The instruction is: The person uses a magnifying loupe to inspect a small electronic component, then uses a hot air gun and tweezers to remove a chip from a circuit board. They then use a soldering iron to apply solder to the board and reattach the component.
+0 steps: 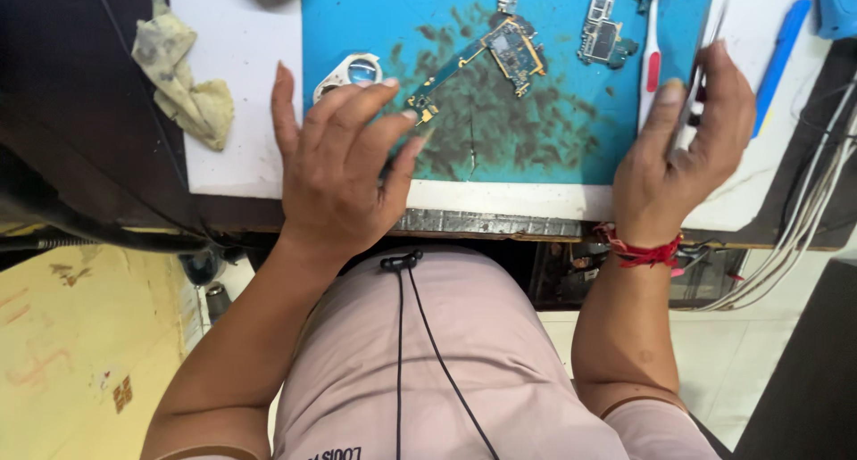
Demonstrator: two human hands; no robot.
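Observation:
My left hand (335, 161) hovers over the near left part of a blue work mat (553, 148), fingers spread, its fingertips touching the lower end of a long green circuit board (495, 58). My right hand (687, 143) is at the mat's right edge and grips thin metal tweezers (701, 76) that point away from me. A second circuit board (600, 32) lies at the far side of the mat. A small silvery frame with a lens (348, 72) lies just beyond my left fingers.
A white toothbrush with a red grip (652, 58) lies on the mat beside my right hand. A crumpled dirty cloth (183, 81) sits at the white table's left edge. A blue plastic tool (781, 58) lies right; white cables (817, 201) hang off the table.

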